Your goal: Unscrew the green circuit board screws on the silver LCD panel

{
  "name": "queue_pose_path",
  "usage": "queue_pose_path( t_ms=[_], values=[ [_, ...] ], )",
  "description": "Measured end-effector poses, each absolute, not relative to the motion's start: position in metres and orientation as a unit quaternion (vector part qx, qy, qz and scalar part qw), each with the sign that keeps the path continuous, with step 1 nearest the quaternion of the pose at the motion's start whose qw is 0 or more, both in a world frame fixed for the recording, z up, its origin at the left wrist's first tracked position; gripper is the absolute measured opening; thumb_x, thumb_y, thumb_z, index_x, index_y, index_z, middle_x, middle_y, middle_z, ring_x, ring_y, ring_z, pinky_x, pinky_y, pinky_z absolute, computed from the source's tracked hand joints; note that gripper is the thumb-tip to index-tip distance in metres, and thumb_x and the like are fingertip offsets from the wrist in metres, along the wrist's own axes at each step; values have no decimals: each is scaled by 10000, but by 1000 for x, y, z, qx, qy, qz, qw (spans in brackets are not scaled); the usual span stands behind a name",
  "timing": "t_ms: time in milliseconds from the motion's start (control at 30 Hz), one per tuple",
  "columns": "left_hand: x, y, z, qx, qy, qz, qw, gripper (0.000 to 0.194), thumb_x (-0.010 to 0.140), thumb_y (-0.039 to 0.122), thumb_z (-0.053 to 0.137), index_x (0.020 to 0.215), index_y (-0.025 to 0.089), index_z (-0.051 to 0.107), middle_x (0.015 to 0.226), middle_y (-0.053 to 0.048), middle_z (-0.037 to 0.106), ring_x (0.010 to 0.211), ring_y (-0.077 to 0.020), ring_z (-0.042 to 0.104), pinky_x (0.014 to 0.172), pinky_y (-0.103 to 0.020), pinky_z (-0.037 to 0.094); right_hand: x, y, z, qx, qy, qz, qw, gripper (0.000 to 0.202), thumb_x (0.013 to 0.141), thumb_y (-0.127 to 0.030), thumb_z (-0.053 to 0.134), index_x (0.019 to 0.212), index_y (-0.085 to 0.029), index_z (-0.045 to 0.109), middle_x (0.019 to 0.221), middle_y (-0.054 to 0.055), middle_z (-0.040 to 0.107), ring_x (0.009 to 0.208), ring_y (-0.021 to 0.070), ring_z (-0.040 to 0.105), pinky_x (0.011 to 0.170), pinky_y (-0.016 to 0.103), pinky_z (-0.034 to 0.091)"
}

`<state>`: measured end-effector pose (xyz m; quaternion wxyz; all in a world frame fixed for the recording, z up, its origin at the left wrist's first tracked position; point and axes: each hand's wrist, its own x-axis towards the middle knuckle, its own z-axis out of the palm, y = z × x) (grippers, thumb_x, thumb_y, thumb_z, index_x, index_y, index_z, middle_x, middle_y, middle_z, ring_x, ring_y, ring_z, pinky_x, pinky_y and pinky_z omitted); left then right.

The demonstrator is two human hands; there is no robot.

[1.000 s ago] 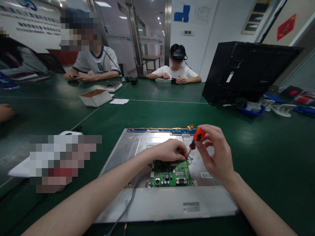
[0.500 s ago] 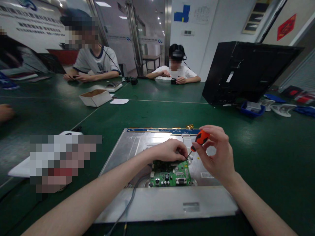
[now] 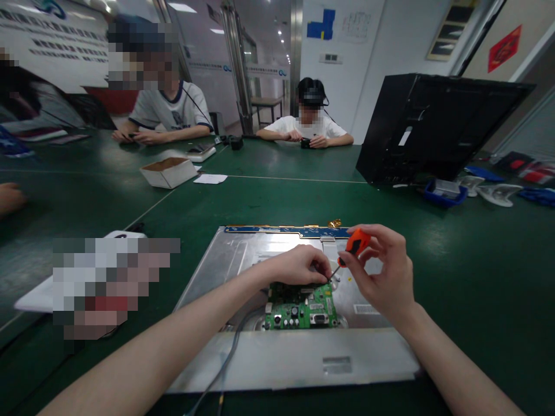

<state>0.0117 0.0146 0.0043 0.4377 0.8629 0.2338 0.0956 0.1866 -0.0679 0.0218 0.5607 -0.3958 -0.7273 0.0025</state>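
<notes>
An orange and black screwdriver is held by its handle between the thumb and fingers of my right hand. Its thin shaft slants down left to the upper right corner of a green circuit board. My left hand rests over the back edge of that board, thumb and fingers closed beside the screwdriver's tip. What they pinch, if anything, is too small to make out. Beneath the board lies a flat silver metal display panel, with a blue strip board along its far edge.
A grey cable runs from the board over the panel's front edge. On the green table are an open cardboard box, white paper, a black monitor and a blue tray. Other people sit at the far side and left.
My right hand and the screwdriver handle have shifted very slightly, with the handle a little turned. My left hand and the board stay in place.
</notes>
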Motion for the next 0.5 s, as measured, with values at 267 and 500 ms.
queue_pose_path(
  t_ms=[267,500],
  values=[
    [12,15,2,861,238,95,440,90,764,82,668,831,137,691,779,-8,662,740,-144,611,684,-230,457,187,-68,21,-391,-719,18,574,488,816,-137,669,1208,-264,408,983,18,617,723,139,650,500,227,541],
    [12,14,4,859,236,94,445,67,766,89,667,805,141,684,765,-3,654,733,-144,607,679,-231,454,188,-68,22,-384,-738,7,555,486,844,-107,637,1251,-269,426,1040,31,589,698,118,623,489,226,519]
  ],
)
